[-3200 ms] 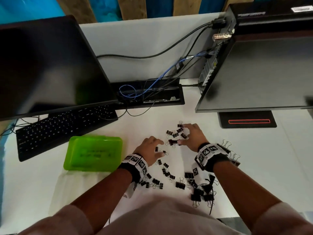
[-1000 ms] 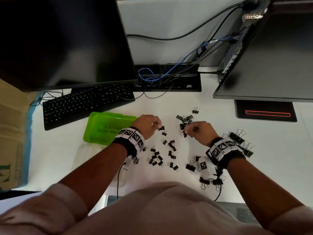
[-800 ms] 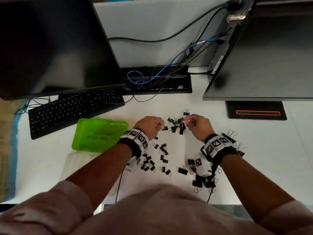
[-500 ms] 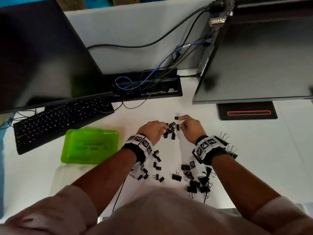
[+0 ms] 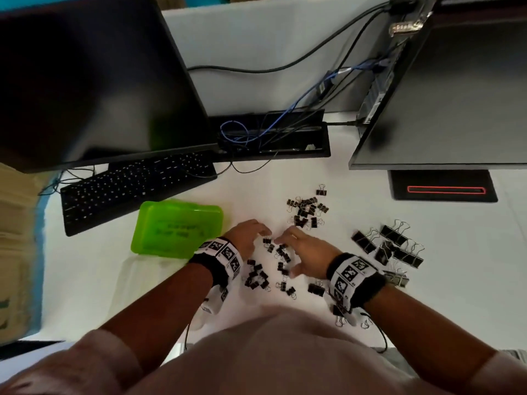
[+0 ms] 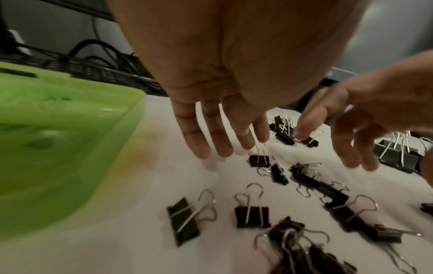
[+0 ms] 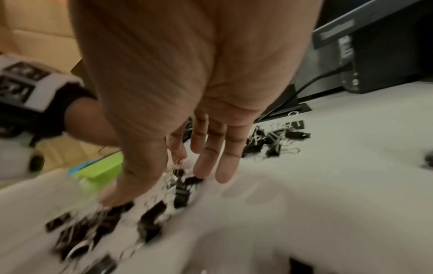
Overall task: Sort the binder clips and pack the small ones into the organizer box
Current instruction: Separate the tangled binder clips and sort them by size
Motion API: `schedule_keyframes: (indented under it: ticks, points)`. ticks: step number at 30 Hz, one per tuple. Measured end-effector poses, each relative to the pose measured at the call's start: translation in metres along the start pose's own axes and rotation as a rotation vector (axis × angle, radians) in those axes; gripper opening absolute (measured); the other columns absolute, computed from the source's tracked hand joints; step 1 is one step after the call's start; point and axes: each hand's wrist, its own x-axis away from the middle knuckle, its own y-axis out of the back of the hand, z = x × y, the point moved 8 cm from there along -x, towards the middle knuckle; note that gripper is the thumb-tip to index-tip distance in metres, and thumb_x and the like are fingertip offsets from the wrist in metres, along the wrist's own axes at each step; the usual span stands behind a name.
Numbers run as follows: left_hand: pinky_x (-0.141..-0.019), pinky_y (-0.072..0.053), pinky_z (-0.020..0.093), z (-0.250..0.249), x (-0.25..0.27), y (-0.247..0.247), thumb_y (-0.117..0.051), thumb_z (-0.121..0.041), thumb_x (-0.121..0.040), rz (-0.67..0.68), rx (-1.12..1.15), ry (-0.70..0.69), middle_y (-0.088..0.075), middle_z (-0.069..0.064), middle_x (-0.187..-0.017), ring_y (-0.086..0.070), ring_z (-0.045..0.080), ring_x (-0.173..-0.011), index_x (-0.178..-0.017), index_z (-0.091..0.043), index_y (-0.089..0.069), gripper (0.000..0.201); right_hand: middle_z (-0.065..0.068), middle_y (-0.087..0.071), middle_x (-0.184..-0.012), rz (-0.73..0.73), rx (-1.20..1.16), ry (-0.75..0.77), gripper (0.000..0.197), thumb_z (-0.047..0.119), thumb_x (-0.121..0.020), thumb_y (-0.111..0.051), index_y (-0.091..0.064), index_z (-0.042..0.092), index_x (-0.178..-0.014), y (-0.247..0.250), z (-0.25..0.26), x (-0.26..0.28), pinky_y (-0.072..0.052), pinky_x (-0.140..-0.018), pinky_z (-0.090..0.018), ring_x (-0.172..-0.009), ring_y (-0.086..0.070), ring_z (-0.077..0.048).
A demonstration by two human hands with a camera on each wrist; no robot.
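Small black binder clips lie scattered on the white desk between my two hands, and several more sit in a heap farther back. Large clips lie grouped to the right. The green organizer box stands with its lid down at the left. My left hand hovers with straight, spread fingers just above the desk, beside one small clip. My right hand is spread over the scattered clips, holding none.
A black keyboard and a dark monitor stand behind the box. A cable tray with wires runs along the back. A second monitor and its base stand at the right.
Both hands have drawn back toward my body from the far heap of small clips and have spread open. They are now over the nearer scattered clips.
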Motion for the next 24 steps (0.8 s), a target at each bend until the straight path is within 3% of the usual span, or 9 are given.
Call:
schedule_keyframes:
  ticks: [4,7,9,12,14,18,20,22,24]
  points:
    - [-0.078,-0.039,0.018,0.024,0.021,-0.001,-0.044,0.019,-0.069,-0.064,0.075,-0.006,-0.052,0.004,-0.119,-0.05,0.016,-0.091,-0.124,-0.02,-0.052,0.068,0.006,-0.007,-0.153,0.16,0.138,0.004,0.111,0.019,-0.06,-0.085,-0.014,0.034,-0.144,-0.034,0.004,-0.003,-0.048,-0.094,-0.044,-0.13,-0.037,-0.023]
    - [-0.09,-0.041,0.021,0.034,0.039,-0.002,-0.052,0.013,-0.076,-0.13,0.077,0.035,-0.048,0.006,-0.124,-0.052,0.021,-0.108,-0.131,-0.021,-0.045,0.064,0.002,-0.004,-0.156,0.196,0.239,0.049,0.116,0.016,-0.059,-0.086,-0.01,0.034,-0.145,-0.05,0.009,-0.003,-0.043,-0.1,-0.046,-0.137,-0.026,-0.026]
    - [-0.101,-0.036,0.023,0.036,0.05,-0.011,-0.064,0.001,-0.079,-0.092,-0.006,0.064,-0.042,0.005,-0.134,-0.043,0.022,-0.123,-0.136,-0.021,-0.039,0.066,0.001,-0.01,-0.155,0.164,0.248,0.045,0.109,0.014,-0.064,-0.082,-0.012,0.031,-0.145,-0.055,0.012,-0.006,-0.043,-0.1,-0.047,-0.137,-0.027,-0.026]
    - [-0.111,-0.033,0.036,0.038,0.061,-0.033,-0.08,-0.013,-0.068,0.04,-0.126,0.114,-0.029,0.006,-0.144,-0.032,0.026,-0.132,-0.142,-0.019,-0.028,0.091,-0.002,-0.027,-0.145,0.053,0.131,0.073,0.088,0.015,-0.075,-0.075,-0.022,0.024,-0.144,-0.055,0.023,-0.013,-0.045,-0.097,-0.04,-0.123,-0.044,-0.025]
    - [-0.11,-0.035,0.039,0.039,0.065,-0.046,-0.081,-0.011,-0.065,0.081,-0.18,0.142,-0.024,0.007,-0.145,-0.031,0.029,-0.132,-0.143,-0.016,-0.024,0.096,-0.001,-0.035,-0.139,-0.002,-0.029,0.106,0.077,0.012,-0.078,-0.072,-0.03,0.023,-0.142,-0.049,0.029,-0.016,-0.045,-0.098,-0.035,-0.113,-0.051,-0.02]
    - [-0.106,-0.038,0.033,0.039,0.073,-0.046,-0.064,0.008,-0.073,-0.103,-0.058,0.139,-0.029,0.006,-0.14,-0.037,0.025,-0.127,-0.141,-0.018,-0.03,0.08,0.001,-0.045,-0.128,-0.267,-0.148,0.085,0.059,-0.008,-0.084,-0.054,-0.045,0.024,-0.132,-0.003,0.021,-0.014,-0.045,-0.082,-0.023,-0.082,-0.055,-0.007]
    - [-0.107,-0.036,0.032,0.038,0.076,-0.045,-0.063,0.01,-0.074,-0.139,0.016,0.116,-0.032,0.006,-0.14,-0.037,0.024,-0.128,-0.142,-0.018,-0.028,0.081,-0.002,-0.045,-0.129,-0.316,-0.065,-0.003,0.056,-0.01,-0.084,-0.051,-0.047,0.02,-0.131,0.014,0.01,-0.012,-0.042,-0.084,-0.022,-0.09,-0.055,-0.011]
    - [-0.107,-0.037,0.033,0.036,0.08,-0.043,-0.065,0.008,-0.075,-0.177,0.051,0.09,-0.032,0.003,-0.141,-0.035,0.021,-0.13,-0.143,-0.021,-0.026,0.084,-0.005,-0.042,-0.133,-0.21,0.037,-0.096,0.057,-0.008,-0.084,-0.055,-0.043,0.017,-0.134,0.01,-0.002,-0.014,-0.043,-0.092,-0.026,-0.105,-0.054,-0.018]
    - [-0.105,-0.039,0.036,0.036,0.084,-0.042,-0.068,0.006,-0.073,-0.185,0.032,0.082,-0.031,0.001,-0.141,-0.033,0.02,-0.13,-0.143,-0.024,-0.022,0.088,-0.005,-0.04,-0.131,-0.106,0.077,-0.139,0.06,-0.005,-0.083,-0.059,-0.04,0.015,-0.136,-0.003,-0.006,-0.016,-0.043,-0.094,-0.029,-0.107,-0.055,-0.022]
